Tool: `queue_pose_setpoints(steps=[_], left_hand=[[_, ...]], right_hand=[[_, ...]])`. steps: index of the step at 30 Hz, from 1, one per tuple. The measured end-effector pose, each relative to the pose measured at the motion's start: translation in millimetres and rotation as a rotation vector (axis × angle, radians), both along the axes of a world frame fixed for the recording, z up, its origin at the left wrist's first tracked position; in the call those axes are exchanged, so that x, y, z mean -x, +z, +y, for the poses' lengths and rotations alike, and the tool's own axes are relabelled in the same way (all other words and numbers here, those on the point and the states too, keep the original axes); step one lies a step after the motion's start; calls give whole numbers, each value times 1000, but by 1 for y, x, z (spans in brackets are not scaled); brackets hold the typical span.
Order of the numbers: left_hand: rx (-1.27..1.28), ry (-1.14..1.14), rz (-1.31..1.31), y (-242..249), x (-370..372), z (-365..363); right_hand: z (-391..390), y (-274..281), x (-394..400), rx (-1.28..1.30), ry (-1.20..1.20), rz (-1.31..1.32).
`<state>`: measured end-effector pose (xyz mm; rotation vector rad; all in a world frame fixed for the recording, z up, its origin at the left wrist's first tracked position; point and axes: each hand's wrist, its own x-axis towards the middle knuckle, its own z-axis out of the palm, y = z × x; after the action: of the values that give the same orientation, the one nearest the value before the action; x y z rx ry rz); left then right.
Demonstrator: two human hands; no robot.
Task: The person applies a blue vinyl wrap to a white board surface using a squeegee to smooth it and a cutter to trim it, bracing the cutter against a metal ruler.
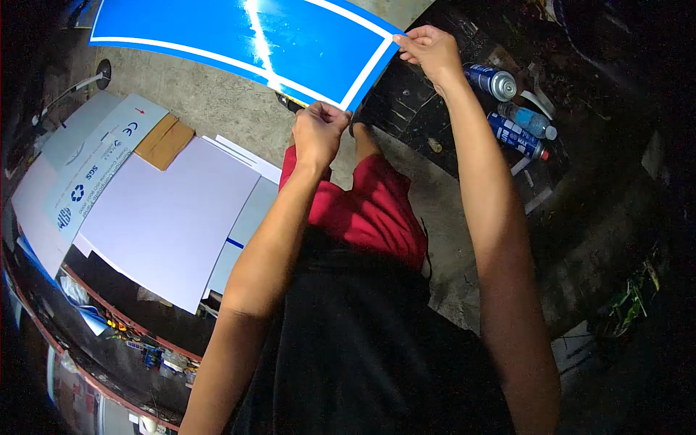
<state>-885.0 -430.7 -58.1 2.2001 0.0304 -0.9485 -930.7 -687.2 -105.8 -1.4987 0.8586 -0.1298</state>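
Note:
A glossy blue sign sheet [210, 40] with a white border line spans the top of the head view, a bright streak of light across it. Its near end is between my two hands. My left hand [317, 136] pinches the lower corner, fingers curled together at the edge. At the upper right corner, my right hand [433, 56] grips the sheet between thumb and fingertips. The far part of the sheet runs out of view at the top.
On the left lie white panels [170, 210], a printed panel sheet [90, 170] and a brown cardboard piece [165, 143]. Cans [493, 81] and a plastic bottle [528, 120] lie on a dark surface at right. A cluttered shelf [138, 326] is at lower left.

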Motion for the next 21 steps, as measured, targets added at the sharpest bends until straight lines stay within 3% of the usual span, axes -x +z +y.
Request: queue_pose_setpoints(steps=[21], left_hand=[[-50, -7, 0, -2, -1, -1]], right_hand=[[-1, -2, 1, -14, 33, 15]])
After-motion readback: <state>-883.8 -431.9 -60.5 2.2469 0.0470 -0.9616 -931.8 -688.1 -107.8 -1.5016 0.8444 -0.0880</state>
